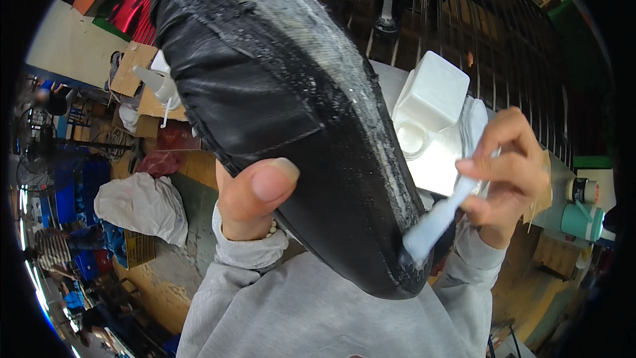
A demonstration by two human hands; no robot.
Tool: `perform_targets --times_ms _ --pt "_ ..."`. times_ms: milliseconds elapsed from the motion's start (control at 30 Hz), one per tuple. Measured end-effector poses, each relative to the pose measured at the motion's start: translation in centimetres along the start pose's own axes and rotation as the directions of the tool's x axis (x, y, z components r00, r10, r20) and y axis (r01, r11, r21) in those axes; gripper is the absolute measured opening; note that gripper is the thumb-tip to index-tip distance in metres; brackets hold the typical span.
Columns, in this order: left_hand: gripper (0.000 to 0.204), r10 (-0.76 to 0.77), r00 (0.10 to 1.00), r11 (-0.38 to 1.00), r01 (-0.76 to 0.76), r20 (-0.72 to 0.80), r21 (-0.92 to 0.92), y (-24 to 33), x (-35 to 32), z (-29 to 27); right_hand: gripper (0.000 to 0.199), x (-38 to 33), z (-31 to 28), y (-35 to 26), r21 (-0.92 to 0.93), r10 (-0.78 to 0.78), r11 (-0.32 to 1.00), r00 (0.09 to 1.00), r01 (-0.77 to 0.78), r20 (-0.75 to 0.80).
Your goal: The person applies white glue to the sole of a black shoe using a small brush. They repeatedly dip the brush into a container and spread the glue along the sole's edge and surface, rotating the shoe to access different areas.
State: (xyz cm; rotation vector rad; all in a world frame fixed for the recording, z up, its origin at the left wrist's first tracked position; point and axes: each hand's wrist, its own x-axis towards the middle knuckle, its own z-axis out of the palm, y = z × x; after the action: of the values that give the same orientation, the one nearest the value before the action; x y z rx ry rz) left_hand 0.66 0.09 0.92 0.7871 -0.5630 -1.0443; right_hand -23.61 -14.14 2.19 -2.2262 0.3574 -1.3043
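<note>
The black leather shoe upper [265, 113] is held up, tilted, before the chest, its whitish edge turned rightward, presumably for easy access. The left hand [255, 195] grips it, thumb pressing the leather, fingers hidden. The right hand [510, 166], beside a squarish white container [437, 89] probably kept within reach, pinches a pale applicator [434, 225] (perhaps a brush; it blurs) at the lower end. A small tub's [584, 190] dark label is unreadable.

1. Black shoe [291, 113]: the frame's top edge crops its upper end
2. Left hand [255, 197]: the shoe hides its fingers
3. Pale applicator [434, 231]: blur obscures its exact kind
4. Distant person [53, 246]: details are too small to tell
</note>
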Motion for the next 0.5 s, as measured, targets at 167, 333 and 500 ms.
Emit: perform_targets --times_ms 167,333,500 --pt "0.068 -0.026 0.999 1.0 0.026 -0.026 0.005 0.1 0.4 1.4 0.039 0.8 0.4 0.2 -0.006 -0.03 1.0 0.999 0.03 -0.03" --pt "0.067 -0.049 0.997 0.999 0.05 -0.063 0.013 0.5 0.9 2.8 0.04 0.2 0.0 0.7 0.077 -0.085 0.994 0.995 0.081 0.052" --pt "0.071 -0.111 0.978 0.992 0.099 -0.178 -0.077 -0.3 1.2 2.6 0.041 0.0 0.1 1.0 0.094 -0.083 0.992 0.996 0.08 0.028"
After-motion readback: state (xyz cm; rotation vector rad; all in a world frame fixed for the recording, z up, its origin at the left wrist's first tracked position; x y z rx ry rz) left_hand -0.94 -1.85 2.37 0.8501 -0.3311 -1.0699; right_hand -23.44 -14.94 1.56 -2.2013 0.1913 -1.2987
